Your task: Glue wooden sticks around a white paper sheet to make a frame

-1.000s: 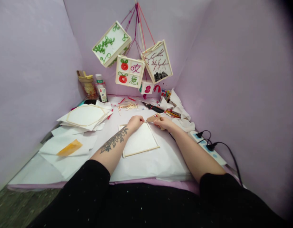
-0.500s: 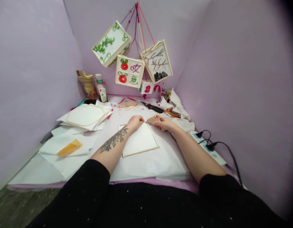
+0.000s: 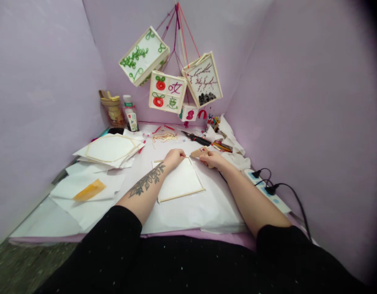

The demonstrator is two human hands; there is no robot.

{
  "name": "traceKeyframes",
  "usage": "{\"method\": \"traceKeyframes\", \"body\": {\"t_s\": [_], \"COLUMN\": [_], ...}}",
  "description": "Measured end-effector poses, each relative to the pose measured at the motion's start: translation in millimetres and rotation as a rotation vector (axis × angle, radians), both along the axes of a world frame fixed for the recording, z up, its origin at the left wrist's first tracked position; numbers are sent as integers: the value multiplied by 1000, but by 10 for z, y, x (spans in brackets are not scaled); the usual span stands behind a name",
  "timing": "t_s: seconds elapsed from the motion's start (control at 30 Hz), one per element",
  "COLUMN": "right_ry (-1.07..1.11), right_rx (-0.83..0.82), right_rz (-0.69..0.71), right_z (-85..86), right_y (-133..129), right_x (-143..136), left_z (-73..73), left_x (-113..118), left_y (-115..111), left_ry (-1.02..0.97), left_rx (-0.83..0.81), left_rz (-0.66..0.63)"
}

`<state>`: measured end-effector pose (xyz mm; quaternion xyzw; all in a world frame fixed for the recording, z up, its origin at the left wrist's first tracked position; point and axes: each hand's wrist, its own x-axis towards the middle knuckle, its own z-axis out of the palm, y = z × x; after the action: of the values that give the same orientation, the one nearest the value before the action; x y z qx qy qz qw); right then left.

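Note:
A white paper panel edged with thin wooden sticks [image 3: 180,180] lies on white paper in front of me. My left hand [image 3: 174,157], fingers curled, presses on the panel's far corner. My right hand [image 3: 213,158] holds a small tan, wedge-shaped tool [image 3: 197,152] whose tip points at that same corner, close to my left fingers.
Decorated paper lanterns [image 3: 167,92] hang on red strings over the far table. A stack of hexagonal panels [image 3: 110,149] lies left, with loose paper and a yellow sheet [image 3: 89,190]. Bottles [image 3: 129,112], sticks [image 3: 164,137], a black tool [image 3: 196,139] and a power strip [image 3: 265,190] stand around.

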<state>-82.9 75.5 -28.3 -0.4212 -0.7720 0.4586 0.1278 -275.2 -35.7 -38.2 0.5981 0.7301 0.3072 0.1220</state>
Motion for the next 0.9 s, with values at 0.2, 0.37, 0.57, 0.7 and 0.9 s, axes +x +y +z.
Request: {"method": "traceKeyframes", "body": {"t_s": [0.2,0.37,0.57,0.7,0.9], "right_ry": [-15,40,43,36,-1], "right_rx": [-18,-58,-37,-45,-31], "right_rz": [11,15,5,24,41], "right_z": [48,62,38,14,48], "right_y": [-39,-52,-51,-33,-41], "right_x": [11,11,-15,-13,7], "left_z": [8,-9,-19,-7,8], "left_x": [-1,-9,-16,-12,-4], "left_y": [-8,5,13,9,1], "left_ry": [5,10,10,8,8], "left_rx": [-2,-3,-6,-10,-15], "left_rz": [-4,-3,-4,-2,1]}}
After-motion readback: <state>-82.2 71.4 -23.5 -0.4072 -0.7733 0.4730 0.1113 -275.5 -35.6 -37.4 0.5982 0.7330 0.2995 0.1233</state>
